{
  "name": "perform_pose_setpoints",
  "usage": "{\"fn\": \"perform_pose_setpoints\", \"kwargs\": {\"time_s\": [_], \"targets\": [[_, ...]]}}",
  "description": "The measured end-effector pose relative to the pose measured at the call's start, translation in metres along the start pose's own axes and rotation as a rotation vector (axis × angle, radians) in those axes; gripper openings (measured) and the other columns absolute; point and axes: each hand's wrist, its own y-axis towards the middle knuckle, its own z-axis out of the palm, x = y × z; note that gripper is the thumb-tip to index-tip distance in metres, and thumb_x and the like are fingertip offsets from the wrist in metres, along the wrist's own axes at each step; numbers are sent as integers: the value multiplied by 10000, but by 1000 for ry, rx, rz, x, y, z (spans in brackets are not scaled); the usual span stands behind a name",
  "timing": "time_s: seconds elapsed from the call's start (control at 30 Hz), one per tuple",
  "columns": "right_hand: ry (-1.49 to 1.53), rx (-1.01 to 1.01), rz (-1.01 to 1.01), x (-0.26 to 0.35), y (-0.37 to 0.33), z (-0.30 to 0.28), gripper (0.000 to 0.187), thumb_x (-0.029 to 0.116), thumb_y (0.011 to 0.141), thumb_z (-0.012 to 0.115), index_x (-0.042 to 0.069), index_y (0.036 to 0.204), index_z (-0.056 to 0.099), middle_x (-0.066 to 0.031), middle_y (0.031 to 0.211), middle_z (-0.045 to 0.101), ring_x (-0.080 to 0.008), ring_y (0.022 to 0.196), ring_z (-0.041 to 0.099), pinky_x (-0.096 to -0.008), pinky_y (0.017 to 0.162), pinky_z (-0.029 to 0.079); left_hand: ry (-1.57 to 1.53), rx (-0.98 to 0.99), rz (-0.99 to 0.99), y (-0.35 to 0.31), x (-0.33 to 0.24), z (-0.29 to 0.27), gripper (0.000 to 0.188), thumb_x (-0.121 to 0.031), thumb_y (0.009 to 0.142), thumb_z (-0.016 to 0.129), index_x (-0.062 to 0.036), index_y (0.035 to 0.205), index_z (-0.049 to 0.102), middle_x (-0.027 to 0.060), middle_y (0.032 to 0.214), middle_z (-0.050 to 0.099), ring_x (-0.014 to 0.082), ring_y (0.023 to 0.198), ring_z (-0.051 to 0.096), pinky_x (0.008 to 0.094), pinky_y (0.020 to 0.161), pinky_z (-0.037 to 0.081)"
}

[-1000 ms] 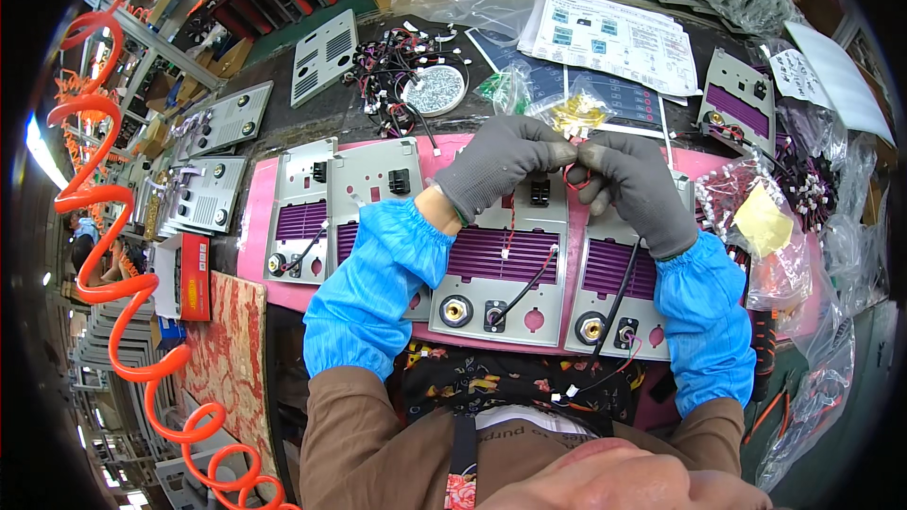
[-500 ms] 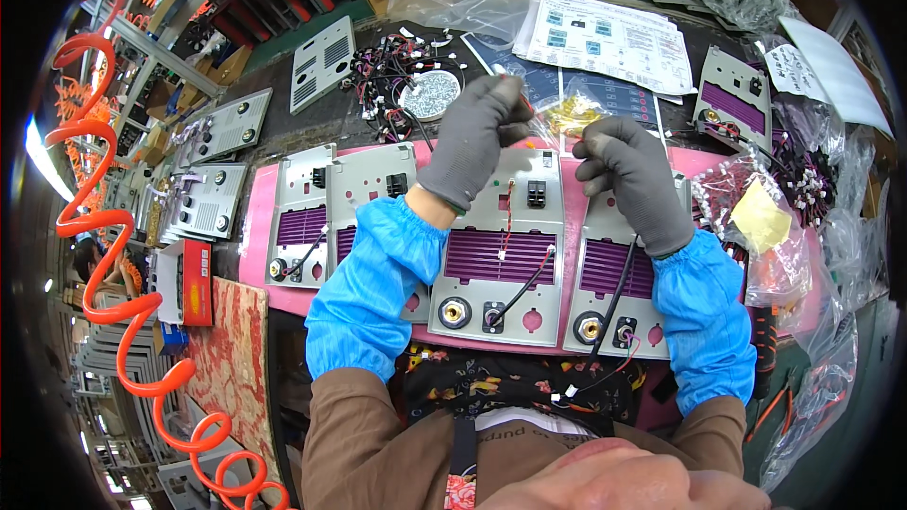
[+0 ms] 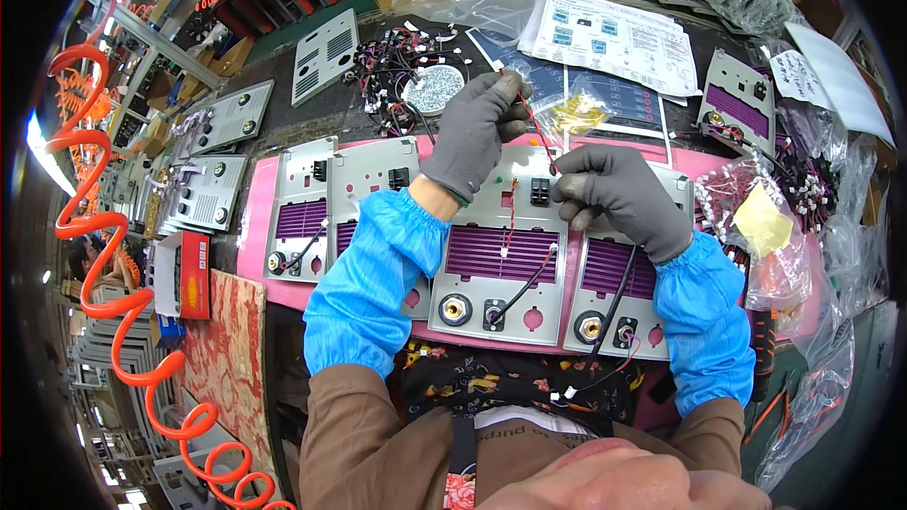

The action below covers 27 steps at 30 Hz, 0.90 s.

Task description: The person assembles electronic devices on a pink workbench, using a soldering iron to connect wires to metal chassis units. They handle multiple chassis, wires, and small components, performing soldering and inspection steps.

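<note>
A thin red-and-black wire is stretched between my two grey-gloved hands. My left hand pinches its upper part, and a small white connector shows just past the fingertips. Lower and to the right, my right hand pinches the other end. Both hands are over the upper part of the middle grey metal panel. On this panel are a black rocker-type switch, a purple slatted grille, a brass-centred round fitting and a twisted red wire. My right forearm partly covers a similar panel.
Pink mat lies under the panels. Behind are a wire-harness pile, a dish of small metal parts, a bag of brass-coloured pieces and printed sheets. Bagged connectors sit right; an orange coiled hose hangs left.
My right hand has moved left and slightly down, towards the switch. The red-and-black wire now runs taut between both hands. My left hand has hardly moved.
</note>
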Motion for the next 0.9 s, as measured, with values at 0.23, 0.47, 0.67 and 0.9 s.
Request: {"fn": "perform_pose_setpoints", "kwargs": {"time_s": [0.23, 0.47, 0.67, 0.9], "targets": [[95, 68, 14, 0, -1, 1, 386, 32, 913, 568, -89, 1277, 519, -162, 983, 680, -136, 676, 673, -232, 583, 567, -18, 7, -9, -3, 2, 2, 270, -255, 988, 591, -37, 1148, 587, 29, 966, 627, 76, 721, 559, 210, 623, 488], [101, 109, 13, 0, -1, 1, 386, 38, 923, 563, -85, 1287, 521, -161, 1017, 675, -151, 718, 689, -233, 603, 586, -20, 18, 4, 0, 4, -2, 251, -219, 964, 628, -17, 1111, 604, 60, 966, 647, 101, 754, 591, 232, 620, 525], [33, 99, 45, 2, -2, 1, 349, 70, 938, 572, -73, 1255, 550, -159, 1006, 678, -154, 701, 689, -242, 580, 587, 9, 34, 15, -2, 3, 3, 260, -260, 980, 605, -28, 1097, 595, 31, 940, 620, 84, 756, 570, 208, 621, 497], [95, 127, 46, -1, -1, -2, 258, 78, 928, 592, -58, 1147, 596, -142, 926, 678, -151, 661, 674, -252, 557, 577, -130, 150, 0, -1, 4, 5, 245, -297, 982, 603, -59, 1033, 581, 11, 930, 590, 90, 769, 568, 201, 615, 491]]}}
